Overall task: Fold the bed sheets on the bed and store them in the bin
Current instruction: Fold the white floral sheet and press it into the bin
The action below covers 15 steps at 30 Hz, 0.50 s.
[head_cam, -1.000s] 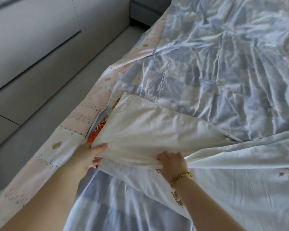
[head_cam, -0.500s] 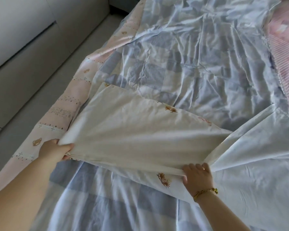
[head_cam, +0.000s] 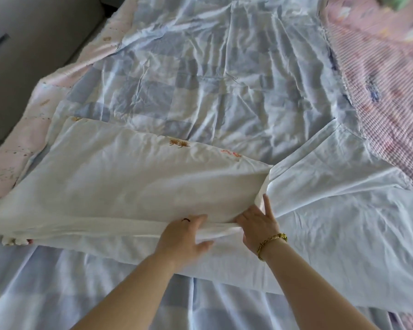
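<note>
My left hand (head_cam: 184, 236) pinches the near fold of the white sheet (head_cam: 129, 186) between thumb and fingers. My right hand (head_cam: 258, 225) presses flat just beside it. The folded flap runs lengthwise leftward across the bed (head_cam: 224, 79), so I judge the left hand is nearer.

Bare forearms; the right hand (head_cam: 258, 223) wears a gold chain bracelet (head_cam: 272, 242).

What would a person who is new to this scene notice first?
A large white sheet lies half folded in the middle, over a blue checked cover. At its near fold the left hand grips the bunched edge and the right hand, wearing a gold bracelet, rests beside it.
</note>
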Tool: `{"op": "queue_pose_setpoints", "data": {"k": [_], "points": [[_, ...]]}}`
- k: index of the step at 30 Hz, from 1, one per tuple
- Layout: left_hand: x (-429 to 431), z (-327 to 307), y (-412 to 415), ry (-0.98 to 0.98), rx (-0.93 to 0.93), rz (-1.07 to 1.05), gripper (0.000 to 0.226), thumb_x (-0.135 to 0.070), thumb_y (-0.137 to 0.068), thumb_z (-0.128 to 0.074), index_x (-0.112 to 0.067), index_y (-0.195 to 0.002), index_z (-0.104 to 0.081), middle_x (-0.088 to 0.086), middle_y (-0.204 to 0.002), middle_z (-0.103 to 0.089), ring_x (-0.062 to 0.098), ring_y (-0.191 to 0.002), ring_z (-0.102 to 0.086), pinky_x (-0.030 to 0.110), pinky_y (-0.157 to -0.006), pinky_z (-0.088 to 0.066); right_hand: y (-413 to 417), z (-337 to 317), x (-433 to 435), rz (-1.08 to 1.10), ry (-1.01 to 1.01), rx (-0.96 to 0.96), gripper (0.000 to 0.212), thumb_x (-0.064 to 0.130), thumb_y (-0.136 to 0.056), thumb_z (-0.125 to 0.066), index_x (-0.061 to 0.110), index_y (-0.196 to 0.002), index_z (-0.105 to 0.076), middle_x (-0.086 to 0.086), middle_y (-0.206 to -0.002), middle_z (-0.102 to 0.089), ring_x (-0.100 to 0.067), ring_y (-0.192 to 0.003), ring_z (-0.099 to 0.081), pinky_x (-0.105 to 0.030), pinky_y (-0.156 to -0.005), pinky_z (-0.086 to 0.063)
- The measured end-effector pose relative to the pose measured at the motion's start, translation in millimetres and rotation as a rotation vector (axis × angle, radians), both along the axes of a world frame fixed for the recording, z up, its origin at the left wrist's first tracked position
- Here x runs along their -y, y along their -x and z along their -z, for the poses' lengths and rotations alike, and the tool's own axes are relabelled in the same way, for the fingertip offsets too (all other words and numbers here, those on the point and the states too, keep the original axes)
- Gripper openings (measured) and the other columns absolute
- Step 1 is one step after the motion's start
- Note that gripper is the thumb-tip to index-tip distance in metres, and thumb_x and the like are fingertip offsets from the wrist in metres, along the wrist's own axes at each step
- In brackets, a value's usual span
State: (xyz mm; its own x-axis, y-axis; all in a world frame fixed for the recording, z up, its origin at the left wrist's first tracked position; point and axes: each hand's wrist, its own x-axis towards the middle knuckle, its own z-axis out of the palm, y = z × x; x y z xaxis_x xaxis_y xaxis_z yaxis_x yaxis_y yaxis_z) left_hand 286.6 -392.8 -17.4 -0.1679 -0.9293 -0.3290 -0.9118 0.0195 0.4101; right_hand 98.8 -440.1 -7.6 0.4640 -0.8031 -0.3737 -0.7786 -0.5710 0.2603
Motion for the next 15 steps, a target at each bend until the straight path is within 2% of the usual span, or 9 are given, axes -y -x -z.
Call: {"op": "queue_pose_setpoints", "data": {"k": [1, 2, 3, 5, 7, 9, 11, 13, 15], "points": [[-1, 3, 10, -0.012, -0.034, 0.013, 0.066, -0.057, -0.07, -0.038, -0.018, -0.119, -0.06, -0.001, -0.107, -0.066, 0.018, -0.098, -0.063, 0.019, -0.079, -0.046, 7, -2, 11, -0.026, -0.032, -0.061, 0.043, 0.014, -0.073, -0.065, 0.02, -0.115, -0.062, 0.001, -0.117, -0.061, -0.018, -0.13, -0.041, -0.04, -0.094, 0.04], [-4, 6, 18, 0.018, -0.045, 0.051, 0.043, -0.045, -0.069, -0.046, -0.017, -0.091, -0.071, -0.002, -0.082, -0.068, 0.017, -0.074, -0.067, 0.018, -0.059, -0.047, 17, -1, 22, -0.05, -0.075, -0.087, 0.044, 0.011, -0.087, -0.046, 0.02, -0.131, -0.048, 0.0, -0.134, -0.048, -0.019, -0.14, -0.022, -0.041, -0.085, 0.044], [-8, 12, 21, 0.072, -0.003, 0.09, 0.027, -0.037, -0.063, -0.049, -0.019, -0.063, -0.068, -0.005, -0.06, -0.062, 0.015, -0.053, -0.063, 0.015, -0.043, -0.04, 24, -4, 33, -0.06, -0.09, -0.13, 0.045, 0.01, -0.092, -0.034, 0.02, -0.136, -0.041, 0.0, -0.141, -0.04, -0.02, -0.142, -0.012, -0.045, -0.087, 0.042], [-8, 17, 16, 0.152, 0.085, 0.128, 0.018, -0.03, -0.051, -0.057, -0.016, -0.04, -0.053, -0.005, -0.042, -0.049, 0.014, -0.037, -0.053, 0.015, -0.032, -0.026, 38, -13, 53, -0.052, -0.075, -0.241, 0.042, 0.011, -0.093, -0.032, 0.022, -0.131, -0.045, 0.003, -0.135, -0.046, -0.023, -0.14, -0.016, -0.048, -0.1, 0.03], [-9, 9, 10, 0.171, 0.173, 0.152, 0.022, -0.03, -0.043, -0.062, -0.014, -0.036, -0.048, -0.004, -0.039, -0.046, 0.014, -0.033, -0.05, 0.014, -0.03, -0.022, 59, -18, 62, 0.047, -0.017, -0.237, 0.035, 0.014, -0.091, -0.037, 0.024, -0.122, -0.052, 0.007, -0.121, -0.057, -0.022, -0.135, -0.025, -0.048, -0.107, 0.022], [-12, 7, 7, 0.216, 0.202, 0.152, 0.03, -0.036, -0.054, -0.058, -0.014, -0.035, -0.048, -0.005, -0.038, -0.046, 0.012, -0.033, -0.049, 0.017, -0.03, -0.023, 83, -25, 55, 0.176, 0.025, -0.224, 0.031, 0.019, -0.091, -0.04, 0.025, -0.117, -0.054, 0.007, -0.116, -0.059, -0.021, -0.13, -0.031, -0.046, -0.11, 0.012], [-15, 4, 8, 0.255, 0.173, 0.18, 0.033, -0.036, -0.062, -0.045, -0.016, -0.036, -0.049, -0.006, -0.039, -0.047, 0.011, -0.034, -0.05, 0.02, -0.031, -0.025, 114, -34, 31, 0.285, 0.1, -0.203, 0.023, 0.026, -0.088, -0.047, 0.026, -0.109, -0.057, 0.008, -0.109, -0.061, -0.019, -0.118, -0.043, -0.036, -0.098, -0.006], [-19, 0, 8, 0.209, 0.167, 0.216, 0.02, -0.031, -0.057, -0.055, -0.022, -0.039, -0.054, -0.008, -0.04, -0.048, 0.011, -0.035, -0.05, 0.02, -0.031, -0.021, 143, -37, 2, 0.377, 0.146, -0.198, 0.016, 0.033, -0.082, -0.057, 0.028, -0.096, -0.061, 0.01, -0.095, -0.063, -0.015, -0.1, -0.053, -0.029, -0.089, -0.024], [-20, 4, 12, 0.121, 0.126, 0.213, 0.017, -0.026, -0.039, -0.074, -0.024, -0.042, -0.058, -0.008, -0.042, -0.05, 0.014, -0.036, -0.052, 0.008, -0.038, -0.005, 173, -27, -24, 0.51, 0.039, -0.149, 0.026, 0.03, -0.09, -0.045, 0.029, -0.115, -0.053, 0.011, -0.115, -0.054, -0.013, -0.108, -0.05, -0.024, -0.092, -0.029]]}}
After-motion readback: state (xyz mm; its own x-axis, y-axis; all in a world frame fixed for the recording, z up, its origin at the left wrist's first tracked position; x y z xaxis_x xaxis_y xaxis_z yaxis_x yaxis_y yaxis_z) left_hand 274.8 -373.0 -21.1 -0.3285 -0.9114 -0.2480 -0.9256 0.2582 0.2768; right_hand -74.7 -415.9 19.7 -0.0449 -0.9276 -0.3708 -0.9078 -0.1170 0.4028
